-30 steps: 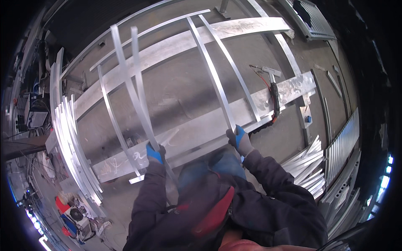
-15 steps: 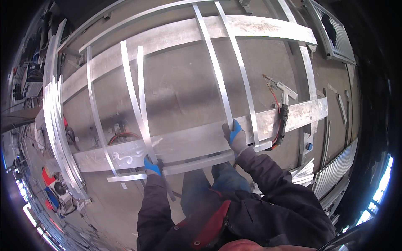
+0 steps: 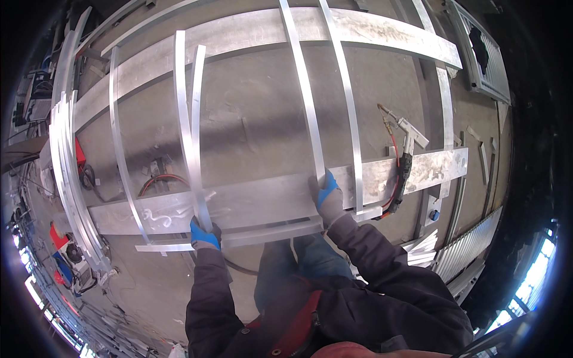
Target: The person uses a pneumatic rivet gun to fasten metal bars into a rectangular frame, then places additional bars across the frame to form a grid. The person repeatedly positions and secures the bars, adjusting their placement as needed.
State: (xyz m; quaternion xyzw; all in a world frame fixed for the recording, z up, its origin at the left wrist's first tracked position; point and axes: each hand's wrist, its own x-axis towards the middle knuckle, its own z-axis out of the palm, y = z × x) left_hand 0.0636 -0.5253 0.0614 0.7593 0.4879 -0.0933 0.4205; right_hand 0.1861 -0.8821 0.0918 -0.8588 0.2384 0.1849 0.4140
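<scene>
My left hand (image 3: 205, 235), in a blue and grey glove, is closed around the near end of a silvery metal bar (image 3: 181, 101). Another metal bar (image 3: 196, 98) lies close beside it, the two nearly meeting toward the hand. My right hand (image 3: 327, 198), gloved the same way, grips the near part of a long metal bar (image 3: 306, 101). These bars run away from me across two wide flat metal beams, the near beam (image 3: 256, 200) and the far beam (image 3: 239, 34). A narrow crosswise rail (image 3: 271, 232) lies along the near side, between my hands. The fingertips are partly hidden.
Further bars cross the beams at the left (image 3: 119, 143) and right (image 3: 345, 101). A welding torch (image 3: 407, 149) with a red hose rests on the near beam's right part. Bundled metal strips (image 3: 68, 179) lie at the left; a ribbed metal panel (image 3: 477, 53) stands far right.
The view has shifted, so the beams and bars sit differently in the picture. Both hands stay closed on their bars, with little visible movement against the beams.
</scene>
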